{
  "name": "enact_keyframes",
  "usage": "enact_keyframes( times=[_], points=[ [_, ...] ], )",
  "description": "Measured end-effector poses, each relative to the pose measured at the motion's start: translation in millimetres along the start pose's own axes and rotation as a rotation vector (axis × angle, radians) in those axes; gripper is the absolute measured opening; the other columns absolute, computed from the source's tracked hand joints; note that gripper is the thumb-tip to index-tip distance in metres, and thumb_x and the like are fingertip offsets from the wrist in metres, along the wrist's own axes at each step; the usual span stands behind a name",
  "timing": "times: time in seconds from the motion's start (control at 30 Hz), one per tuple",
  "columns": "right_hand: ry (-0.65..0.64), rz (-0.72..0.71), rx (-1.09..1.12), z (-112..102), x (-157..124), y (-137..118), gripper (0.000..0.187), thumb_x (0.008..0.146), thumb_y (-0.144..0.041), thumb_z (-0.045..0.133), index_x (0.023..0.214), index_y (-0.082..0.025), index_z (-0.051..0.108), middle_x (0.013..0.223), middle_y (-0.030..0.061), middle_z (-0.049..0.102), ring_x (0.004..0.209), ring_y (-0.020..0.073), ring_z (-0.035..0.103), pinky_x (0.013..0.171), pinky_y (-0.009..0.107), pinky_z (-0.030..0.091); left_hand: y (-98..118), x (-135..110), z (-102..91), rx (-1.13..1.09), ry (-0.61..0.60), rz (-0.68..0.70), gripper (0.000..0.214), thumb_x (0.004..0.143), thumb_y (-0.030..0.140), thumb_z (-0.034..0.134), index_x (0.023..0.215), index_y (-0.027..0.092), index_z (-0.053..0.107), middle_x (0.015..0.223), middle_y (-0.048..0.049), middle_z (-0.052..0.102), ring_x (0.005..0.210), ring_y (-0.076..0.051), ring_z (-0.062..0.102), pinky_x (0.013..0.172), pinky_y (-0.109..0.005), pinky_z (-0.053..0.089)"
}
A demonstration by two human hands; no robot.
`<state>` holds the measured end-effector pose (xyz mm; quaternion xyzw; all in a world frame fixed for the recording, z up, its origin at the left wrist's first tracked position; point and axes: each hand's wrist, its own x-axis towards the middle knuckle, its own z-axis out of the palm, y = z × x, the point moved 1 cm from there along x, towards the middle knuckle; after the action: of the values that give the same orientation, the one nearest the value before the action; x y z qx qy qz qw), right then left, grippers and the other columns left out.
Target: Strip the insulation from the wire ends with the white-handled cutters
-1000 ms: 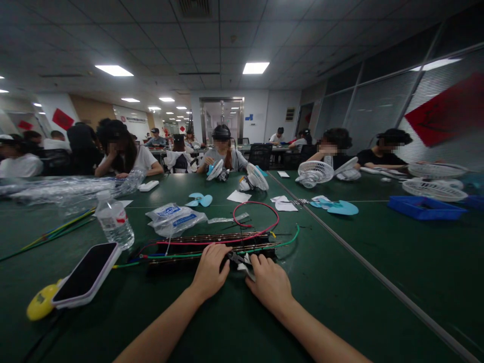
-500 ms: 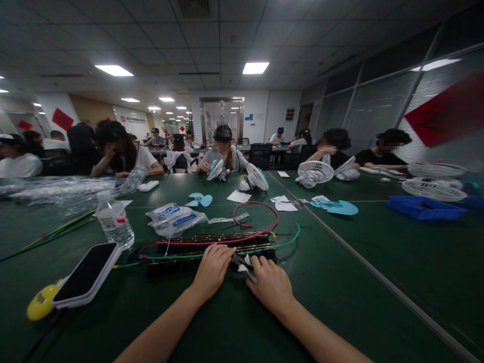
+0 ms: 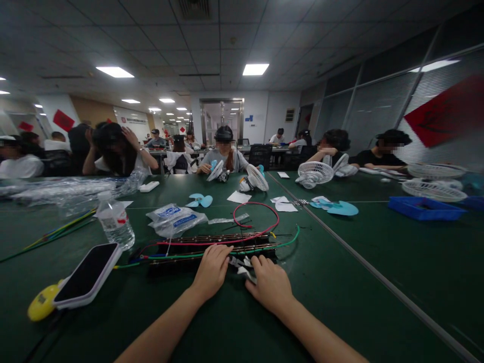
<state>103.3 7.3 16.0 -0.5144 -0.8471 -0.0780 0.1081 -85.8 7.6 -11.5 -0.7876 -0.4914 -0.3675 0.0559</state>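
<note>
On the table in front of me lies a long black assembly (image 3: pixel 176 266) with copper-coloured rods along it. A red wire (image 3: pixel 279 218) loops over its far side, and a green wire (image 3: pixel 292 241) runs along it and curls up at the right end. My left hand (image 3: pixel 212 269) rests on its near edge, fingers stretched out and holding nothing I can see. My right hand (image 3: pixel 271 283) lies beside it, palm down, thumb apart from the loosely bent fingers. Between the hands is a small crumpled white and grey piece (image 3: pixel 245 271), close to the right thumb and fingertips; its kind is unclear.
To the left are a phone (image 3: pixel 87 275), a yellow object (image 3: pixel 43 303) and a water bottle (image 3: pixel 113 222). Beyond the assembly lie a plastic bag (image 3: pixel 176 220), a blue fan blade (image 3: pixel 199 200) and white papers (image 3: pixel 283 204). A blue tray (image 3: pixel 425 208) is at right; people sit opposite.
My left fingertips have drawn back slightly to the left, showing more of the grey piece between the hands. My right hand stays nearly still. A person across at left has raised both hands to the head.
</note>
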Motion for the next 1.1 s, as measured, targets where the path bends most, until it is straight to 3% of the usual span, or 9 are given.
enact_keyframes(
  times=[0.13,0.23,0.5,1.1],
  points=[
    [0.006,-0.003,0.050,-5,-2,2,0.030,0.082,-0.044,0.045,0.099,-0.020,0.052,0.096,0.0064,0.056,0.087,0.0196,0.054,0.070,0.028,0.035,-1,-1,0.7,-0.016,0.001,-0.017,0.039,0.088,0.011,0.038,0.124,0.021,0.049,0.114,-0.0077,0.060,0.109,-0.022,0.051,0.099,-0.047,0.036],
    [-0.002,0.010,0.071,-6,-2,4,0.024,0.086,-0.037,0.037,0.096,-0.020,0.051,0.092,0.0052,0.057,0.081,0.0179,0.055,0.065,0.027,0.033,-2,-1,0.7,-0.028,0.007,-0.024,0.041,0.086,0.008,0.037,0.123,0.022,0.048,0.113,-0.0074,0.060,0.109,-0.022,0.051,0.099,-0.047,0.036],
    [-0.041,0.097,0.092,-10,1,7,0.026,0.082,-0.035,0.040,0.099,-0.018,0.050,0.095,0.0073,0.058,0.081,0.0202,0.057,0.062,0.028,0.032,0,-1,0.0,-0.050,0.049,-0.036,0.041,0.083,0.007,0.040,0.121,0.020,0.048,0.112,-0.0078,0.060,0.107,-0.022,0.052,0.099,-0.047,0.037],
    [-0.077,0.089,0.161,-15,12,5,0.034,0.078,-0.041,0.042,0.099,-0.016,0.051,0.099,0.0102,0.058,0.086,0.0232,0.054,0.069,0.031,0.033,2,-2,-1.9,-0.090,0.083,-0.077,0.043,0.079,0.005,0.042,0.120,0.019,0.047,0.112,-0.0092,0.056,0.107,-0.024,0.050,0.095,-0.044,0.039]
  ],
)
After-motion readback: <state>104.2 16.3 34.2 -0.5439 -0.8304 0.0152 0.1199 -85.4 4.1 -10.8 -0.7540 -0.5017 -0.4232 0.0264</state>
